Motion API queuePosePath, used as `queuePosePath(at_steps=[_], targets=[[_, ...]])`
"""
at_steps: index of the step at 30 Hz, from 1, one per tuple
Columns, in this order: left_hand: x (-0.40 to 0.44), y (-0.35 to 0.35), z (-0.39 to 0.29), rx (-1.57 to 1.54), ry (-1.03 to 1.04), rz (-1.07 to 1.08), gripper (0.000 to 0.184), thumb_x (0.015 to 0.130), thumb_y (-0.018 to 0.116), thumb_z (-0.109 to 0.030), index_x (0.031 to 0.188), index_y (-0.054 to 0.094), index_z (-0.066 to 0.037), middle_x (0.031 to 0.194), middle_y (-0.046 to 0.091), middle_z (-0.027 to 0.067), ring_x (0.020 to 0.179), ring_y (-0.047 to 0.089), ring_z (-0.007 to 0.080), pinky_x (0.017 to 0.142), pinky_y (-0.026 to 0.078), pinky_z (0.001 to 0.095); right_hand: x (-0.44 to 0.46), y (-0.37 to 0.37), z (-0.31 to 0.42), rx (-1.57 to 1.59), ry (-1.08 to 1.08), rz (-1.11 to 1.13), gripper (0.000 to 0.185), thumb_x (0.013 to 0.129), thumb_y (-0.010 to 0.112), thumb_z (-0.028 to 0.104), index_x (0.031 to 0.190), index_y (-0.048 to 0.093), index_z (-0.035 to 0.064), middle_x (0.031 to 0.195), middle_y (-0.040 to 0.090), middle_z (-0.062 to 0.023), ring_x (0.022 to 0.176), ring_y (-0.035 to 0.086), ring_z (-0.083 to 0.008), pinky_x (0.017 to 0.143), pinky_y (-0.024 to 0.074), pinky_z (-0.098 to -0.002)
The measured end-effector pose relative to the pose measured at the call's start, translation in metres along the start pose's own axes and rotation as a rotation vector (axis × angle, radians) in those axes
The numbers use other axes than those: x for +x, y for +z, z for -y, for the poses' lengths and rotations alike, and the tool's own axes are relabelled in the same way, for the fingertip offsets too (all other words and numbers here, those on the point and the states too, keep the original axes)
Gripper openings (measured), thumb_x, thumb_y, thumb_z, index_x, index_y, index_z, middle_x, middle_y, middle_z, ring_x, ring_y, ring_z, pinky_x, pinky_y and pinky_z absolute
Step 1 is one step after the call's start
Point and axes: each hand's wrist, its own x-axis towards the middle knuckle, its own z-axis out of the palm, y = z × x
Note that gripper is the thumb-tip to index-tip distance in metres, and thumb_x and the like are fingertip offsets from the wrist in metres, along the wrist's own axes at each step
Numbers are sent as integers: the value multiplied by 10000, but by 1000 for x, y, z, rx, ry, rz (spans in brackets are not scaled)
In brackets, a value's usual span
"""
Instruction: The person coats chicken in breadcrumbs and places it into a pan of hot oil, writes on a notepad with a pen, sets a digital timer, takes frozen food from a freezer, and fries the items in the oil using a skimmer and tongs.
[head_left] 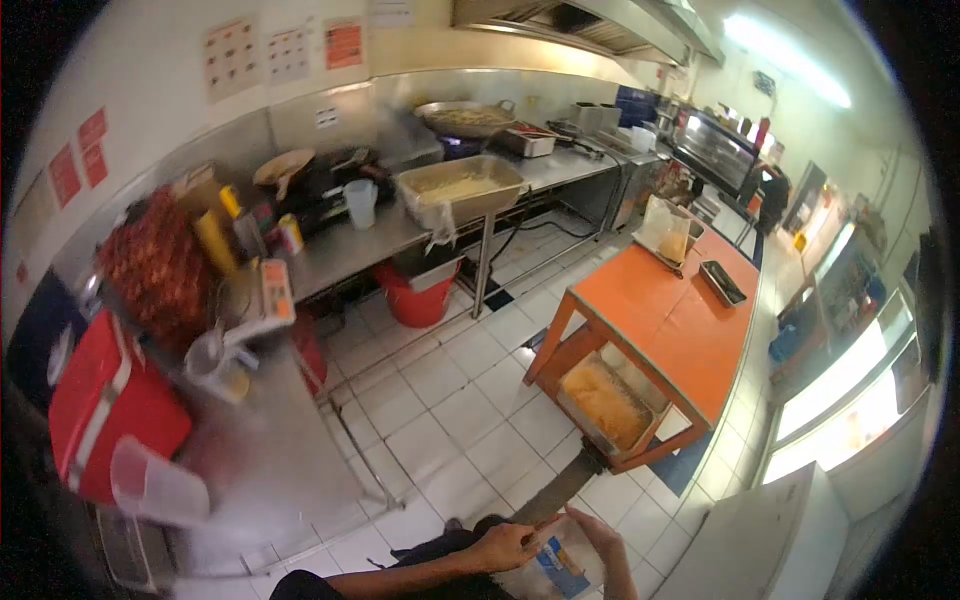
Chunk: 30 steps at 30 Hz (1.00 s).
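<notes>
At the bottom of the head view, a clear plastic bag or package with a blue and white label is held between both hands. My left hand has its fingers curled together at the upper left edge of the package. My right hand grips its right side, with the thumb side toward the top. The lower part of the package is cut off by the frame edge.
An orange table holds a dark tray; orange food fills a tray below. On the left stand a steel counter, a red cooler and plastic jugs. A red bucket sits beneath the back counter. A person stands far off.
</notes>
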Motion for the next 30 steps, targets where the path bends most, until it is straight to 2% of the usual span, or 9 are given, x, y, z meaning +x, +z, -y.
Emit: queuePosePath(at_steps=[7, 9, 12, 15, 20, 22, 26, 28, 30], targets=[[236, -231, 44, -279, -65, 153, 348, 907, 598, -303, 959, 621, 41, 876, 674, 150, 857, 647, 220, 784, 502, 370, 212, -72, 241, 33, -91, 241, 536, 991, 470, 524, 1155, 636, 41, 1071, 674, -89, 936, 625, -171, 827, 518, -315], [307, -285, 78, -302, 421, 76, 355, 920, 585, -297, 1008, 626, 44, 943, 670, 134, 902, 627, 188, 796, 501, 349, 262, -100, 327, -34, -220, 311, 556, 1001, 440, 524, 1164, 632, 29, 1084, 671, -104, 981, 615, -186, 895, 485, -317], [380, -394, 73, -345, 145, 80, 355, 927, 583, -281, 1090, 613, 33, 1031, 654, 152, 965, 611, 195, 850, 491, 335, 326, -100, 480, -21, -207, 503, 565, 1018, 407, 499, 1180, 619, 2, 1110, 665, -123, 1005, 603, -202, 964, 443, -323], [442, -472, 44, -349, 343, 12, 542, 867, 667, -310, 1289, 517, -4, 1237, 554, 207, 1137, 548, 286, 988, 429, 394, 387, -116, 587, -227, -192, 585, 518, 984, 517, 462, 1128, 648, -18, 1227, 612, -172, 1148, 559, -258, 975, 457, -360], [584, -550, 54, -322, 289, -220, 838, 759, 776, -335, 1427, 363, -43, 1427, 396, 255, 1344, 391, 368, 1124, 321, 434, 557, -185, 681, -134, -452, 816, 472, 964, 560, 432, 1170, 633, 13, 1195, 625, -145, 1107, 575, -258, 1003, 422, -373], [692, -553, 142, -122, 422, -158, 794, 795, 768, -305, 1425, 361, -44, 1356, 472, 206, 1288, 449, 304, 1101, 357, 411, 601, -222, 718, -40, -587, 812, 465, 948, 584, 423, 1078, 647, -19, 1255, 601, -178, 1167, 545, -308, 1014, 411, -424], [808, -676, 71, -162, 500, 22, 795, 839, 691, -360, 1415, 308, 31, 1297, 510, 206, 1242, 491, 295, 1083, 377, 386, 673, -295, 779, -101, -730, 519, 505, 944, 556, 464, 1121, 640, -2, 1181, 628, -157, 1120, 568, -265, 1002, 420, -404], [865, -715, 43, -160, 567, 30, 728, 806, 711, -299, 1345, 366, 48, 1214, 547, 196, 1152, 535, 308, 1028, 414, 389, 685, -315, 814, 275, -733, 532, 450, 947, 580, 429, 1087, 625, 4, 1107, 640, -117, 1060, 579, -220, 955, 442, -353], [928, -743, 29, -70, 675, 31, 662, 774, 730, -238, 1276, 425, 65, 1131, 584, 187, 1062, 580, 320, 974, 450, 391, 711, -348, 849, 427, -660, 524, 356, 980, 554, 367, 1061, 611, 25, 1196, 600, -180, 1169, 553, -342, 1018, 436, -437]])
